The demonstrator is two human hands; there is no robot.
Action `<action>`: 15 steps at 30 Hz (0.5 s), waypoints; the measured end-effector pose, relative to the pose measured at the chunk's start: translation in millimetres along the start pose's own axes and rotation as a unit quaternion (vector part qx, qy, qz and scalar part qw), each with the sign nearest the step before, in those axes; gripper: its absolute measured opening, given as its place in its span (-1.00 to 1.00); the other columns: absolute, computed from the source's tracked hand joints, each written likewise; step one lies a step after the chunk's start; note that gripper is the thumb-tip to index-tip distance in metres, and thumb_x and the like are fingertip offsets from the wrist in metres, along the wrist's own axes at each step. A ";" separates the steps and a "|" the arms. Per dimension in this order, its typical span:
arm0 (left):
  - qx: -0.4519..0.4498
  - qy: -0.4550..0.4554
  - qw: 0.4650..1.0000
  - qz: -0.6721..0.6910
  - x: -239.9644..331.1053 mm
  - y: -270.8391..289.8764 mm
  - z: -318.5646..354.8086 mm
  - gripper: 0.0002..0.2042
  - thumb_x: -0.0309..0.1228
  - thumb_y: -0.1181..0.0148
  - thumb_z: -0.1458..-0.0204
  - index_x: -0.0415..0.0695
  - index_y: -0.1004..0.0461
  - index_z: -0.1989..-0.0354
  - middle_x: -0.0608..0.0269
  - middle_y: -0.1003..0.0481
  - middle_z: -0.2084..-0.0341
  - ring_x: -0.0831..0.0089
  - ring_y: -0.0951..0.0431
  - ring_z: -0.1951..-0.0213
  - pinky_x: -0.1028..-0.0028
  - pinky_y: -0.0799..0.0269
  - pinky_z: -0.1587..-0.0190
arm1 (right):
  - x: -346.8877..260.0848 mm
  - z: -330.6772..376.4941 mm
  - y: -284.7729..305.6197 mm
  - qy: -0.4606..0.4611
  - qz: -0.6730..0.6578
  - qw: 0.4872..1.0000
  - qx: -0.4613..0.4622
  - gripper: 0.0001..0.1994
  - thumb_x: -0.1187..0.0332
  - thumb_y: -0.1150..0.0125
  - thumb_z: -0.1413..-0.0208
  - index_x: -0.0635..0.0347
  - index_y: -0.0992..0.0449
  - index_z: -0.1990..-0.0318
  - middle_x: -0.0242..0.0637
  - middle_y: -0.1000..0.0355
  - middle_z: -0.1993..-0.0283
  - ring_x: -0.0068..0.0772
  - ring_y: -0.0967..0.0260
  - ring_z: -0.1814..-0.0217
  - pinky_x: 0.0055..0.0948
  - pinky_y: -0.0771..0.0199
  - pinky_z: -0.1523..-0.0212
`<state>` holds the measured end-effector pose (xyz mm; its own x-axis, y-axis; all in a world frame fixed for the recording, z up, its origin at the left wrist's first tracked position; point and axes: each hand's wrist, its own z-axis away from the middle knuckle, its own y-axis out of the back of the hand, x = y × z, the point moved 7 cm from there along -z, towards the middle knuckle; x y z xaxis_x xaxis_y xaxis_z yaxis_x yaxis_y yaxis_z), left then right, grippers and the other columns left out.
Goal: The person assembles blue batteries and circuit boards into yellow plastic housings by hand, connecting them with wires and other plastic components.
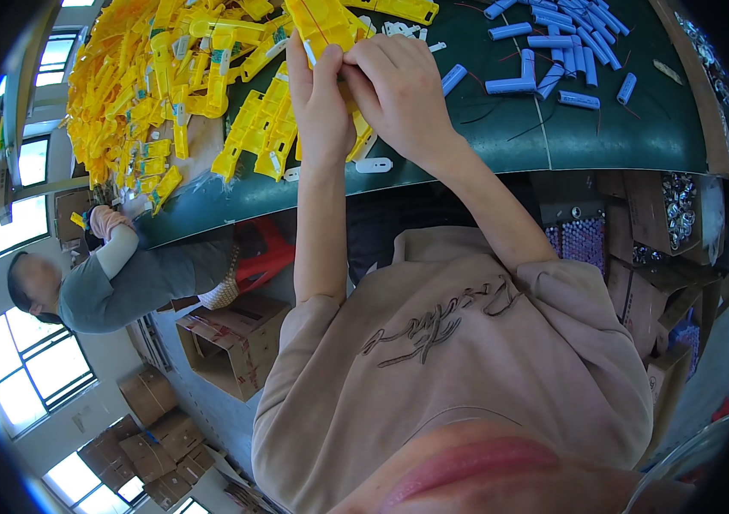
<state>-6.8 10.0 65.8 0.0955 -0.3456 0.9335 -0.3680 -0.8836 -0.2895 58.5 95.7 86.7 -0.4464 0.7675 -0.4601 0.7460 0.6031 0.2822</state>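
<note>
Above the table's near edge, a yellow plastic casing (320,20) is held up in my left hand (321,107), its thumb pressed against the lower end. My right hand (405,96) meets it from the other side, fingertips pinched together at that same end. A thin dark reddish wire shows on the casing; what else the right fingertips grip is hidden. Just under my hands lie more yellow casings (255,128) and a small white oval plate (374,165). Small white parts (403,31) sit behind my right hand.
A big heap of yellow casings (116,81) covers the left of the green table (501,147). Blue cylindrical battery cells (579,100) with thin wires lie at right. Another person (116,283) works at far left. A cardboard box (236,347) stands below the table, near a red stool (263,255).
</note>
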 end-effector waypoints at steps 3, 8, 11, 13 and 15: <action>0.010 0.001 1.000 -0.014 -1.6 2.6 -1.3 -0.61 -0.46 0.10 -0.15 -0.17 -0.11 -0.17 0.20 -0.41 0.23 0.51 -0.44 0.25 0.53 -0.41 0.20 | 7.9 0.7 5.1 0.012 -0.027 0.999 -0.023 -0.89 0.41 -0.19 0.03 0.17 -0.41 0.35 -0.26 -0.40 0.40 -0.23 -0.36 0.31 -0.31 -0.27 0.22; -0.018 0.066 0.998 0.014 -7.3 20.4 7.1 -0.62 -0.50 0.18 -0.14 -0.12 -0.08 -0.16 0.07 -0.46 0.38 0.38 -0.48 0.46 0.40 -0.46 0.35 | 75.5 3.8 56.3 -0.139 -0.073 0.977 -0.147 -0.86 0.42 -0.10 -0.10 0.18 -0.48 0.19 -0.33 -0.41 0.37 -0.46 -0.30 0.46 -0.55 -0.27 0.42; -0.001 0.054 0.998 -0.029 -7.2 32.6 12.9 -0.60 -0.48 0.16 -0.14 -0.13 -0.07 -0.17 0.08 -0.46 0.39 0.39 -0.48 0.46 0.39 -0.46 0.36 | 121.9 21.2 83.9 -0.175 0.047 0.953 -0.241 -0.85 0.39 -0.08 -0.13 0.15 -0.49 0.17 -0.34 -0.41 0.38 -0.49 -0.27 0.48 -0.55 -0.26 0.43; -0.001 0.065 0.998 -0.017 -14.7 33.5 15.5 -0.60 -0.48 0.15 -0.13 -0.13 -0.07 -0.17 0.09 -0.46 0.40 0.39 -0.48 0.46 0.40 -0.46 0.36 | 121.6 30.7 90.5 -0.147 0.060 0.952 -0.261 -0.85 0.39 -0.07 -0.11 0.17 -0.49 0.19 -0.29 -0.43 0.37 -0.40 -0.33 0.45 -0.48 -0.30 0.42; -0.015 0.057 0.998 -0.020 -16.6 30.8 17.7 -0.60 -0.48 0.14 -0.13 -0.13 -0.07 -0.17 0.10 -0.45 0.40 0.41 -0.48 0.45 0.41 -0.45 0.38 | 115.8 37.0 84.6 -0.130 0.043 0.947 -0.291 -0.85 0.39 -0.07 -0.10 0.20 -0.49 0.21 -0.25 -0.46 0.34 -0.31 -0.38 0.41 -0.42 -0.33 0.40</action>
<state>-3.3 -17.1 37.6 0.0050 -0.2695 0.9630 -0.3930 -0.8860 -0.2459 88.2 227.5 26.1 -0.2021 0.7858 -0.5845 0.3415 0.6159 0.7099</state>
